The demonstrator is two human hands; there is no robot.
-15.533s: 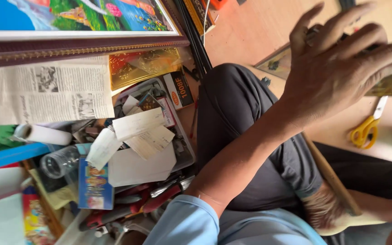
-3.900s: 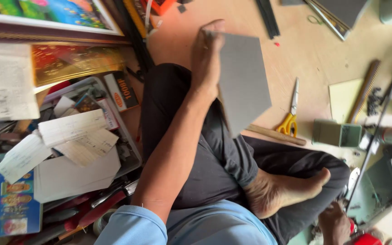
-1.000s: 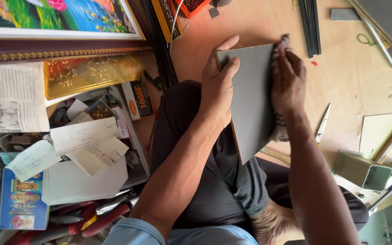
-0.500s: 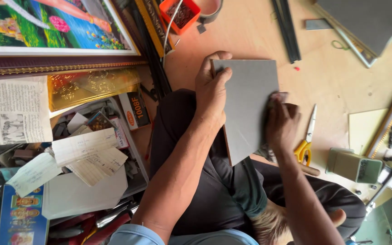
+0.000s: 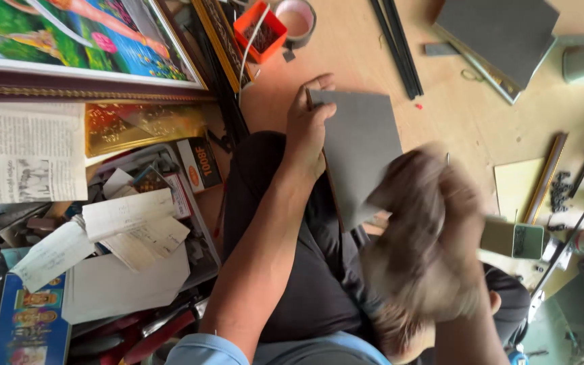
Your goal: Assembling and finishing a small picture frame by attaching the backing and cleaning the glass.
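A flat grey rectangular board [image 5: 363, 152] rests tilted over the person's dark-trousered knee [image 5: 285, 236], above the wooden floor [image 5: 454, 115]. The left hand [image 5: 309, 132] grips its upper-left edge, steadying it; the right hand [image 5: 420, 216], motion-blurred at the lower-right corner, has an indeterminate grip.

Beyond the hands, a patch of bare wooden floor [image 5: 346, 54] lies open between the orange box [image 5: 259, 30] and the black strips [image 5: 395, 44]. Left of the left hand [image 5: 309, 132], loose papers [image 5: 130, 226] and a framed picture [image 5: 82, 40] crowd the floor. Right of the blurred right hand [image 5: 427, 223], a small green box [image 5: 512, 238] and long rods [image 5: 569, 236] block the way.
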